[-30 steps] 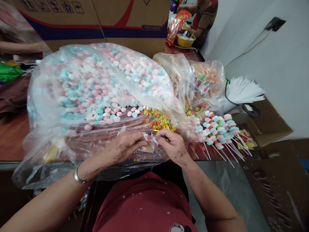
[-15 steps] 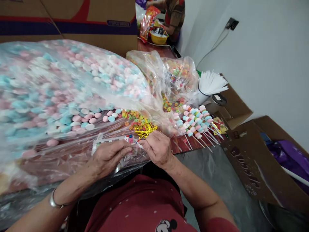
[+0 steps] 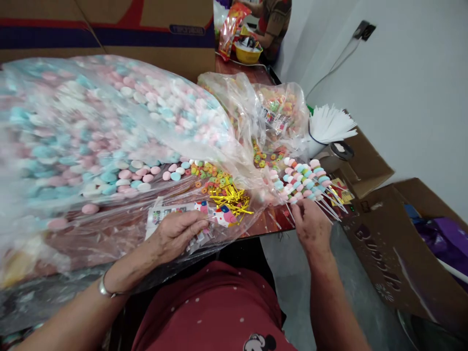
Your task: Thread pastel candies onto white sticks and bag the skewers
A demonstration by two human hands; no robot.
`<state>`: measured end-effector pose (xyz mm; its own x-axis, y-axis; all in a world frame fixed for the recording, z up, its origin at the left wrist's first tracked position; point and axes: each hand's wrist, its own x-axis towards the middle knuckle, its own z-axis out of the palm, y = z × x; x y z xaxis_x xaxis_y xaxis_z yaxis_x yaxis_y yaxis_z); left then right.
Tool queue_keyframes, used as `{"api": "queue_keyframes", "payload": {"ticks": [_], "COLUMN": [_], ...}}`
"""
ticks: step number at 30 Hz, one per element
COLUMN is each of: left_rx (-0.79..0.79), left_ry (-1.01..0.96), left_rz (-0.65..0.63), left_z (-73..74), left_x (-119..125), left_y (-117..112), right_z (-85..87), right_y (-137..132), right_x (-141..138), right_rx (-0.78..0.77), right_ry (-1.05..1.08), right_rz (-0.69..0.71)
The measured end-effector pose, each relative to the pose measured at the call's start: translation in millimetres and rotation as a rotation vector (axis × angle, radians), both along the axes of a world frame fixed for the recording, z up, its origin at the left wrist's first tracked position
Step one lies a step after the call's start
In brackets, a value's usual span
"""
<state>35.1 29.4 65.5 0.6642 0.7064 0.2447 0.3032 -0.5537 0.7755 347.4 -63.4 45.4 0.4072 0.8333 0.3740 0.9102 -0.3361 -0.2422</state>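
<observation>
My left hand [image 3: 183,231] is closed on a small clear bag [image 3: 224,216] printed with coloured dots, which sticks out to the right of the fingers. My right hand [image 3: 312,225] pinches a skewer at the near side of a pile of marshmallow skewers [image 3: 307,175]. These carry pink, white and blue marshmallows with gummy rings between, on white sticks. The pinched stick is mostly hidden by the fingers. Just beyond the printed bag lie gold twist ties [image 3: 230,196] and loose gummy rings [image 3: 210,174].
A huge clear bag of marshmallows [image 3: 120,117] fills the left side. Behind are a bag of gummy rings [image 3: 274,105], a bundle of white sticks [image 3: 331,126] and a large carton [image 3: 153,53]. Open cardboard boxes [image 3: 380,253] stand right. Another person's arm [image 3: 268,39] shows at the far end.
My right hand has left the small printed bag and moved right to the marshmallow skewers. My left hand still holds the bag, whose printed end now shows. The view has shifted slightly.
</observation>
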Motion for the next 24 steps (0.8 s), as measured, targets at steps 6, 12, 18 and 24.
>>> {"api": "queue_keyframes", "payload": {"ticks": [6, 12, 18, 24], "left_rx": [-0.209, -0.360, -0.256, -0.306], "left_ry": [-0.123, -0.194, -0.114, -0.220], "left_rz": [0.078, 0.157, 0.225, 0.361], "left_z": [-9.5, -14.2, -7.1, -9.4], "left_x": [4.6, -1.4, -8.6, -5.3], "left_y": [1.8, 5.9, 7.5, 1.1], "right_z": [-24.4, -27.3, -8.5, 11.4], "right_y": [-1.6, 1.5, -15.6, -20.9], "right_x": [10.7, 22.0, 35.2, 25.5], "right_rx": [-0.178, -0.052, 0.105, 0.359], "right_ry": [-0.218, -0.186, -0.056, 0.011], "right_rz": [0.025, -0.009, -0.175, -0.232]}}
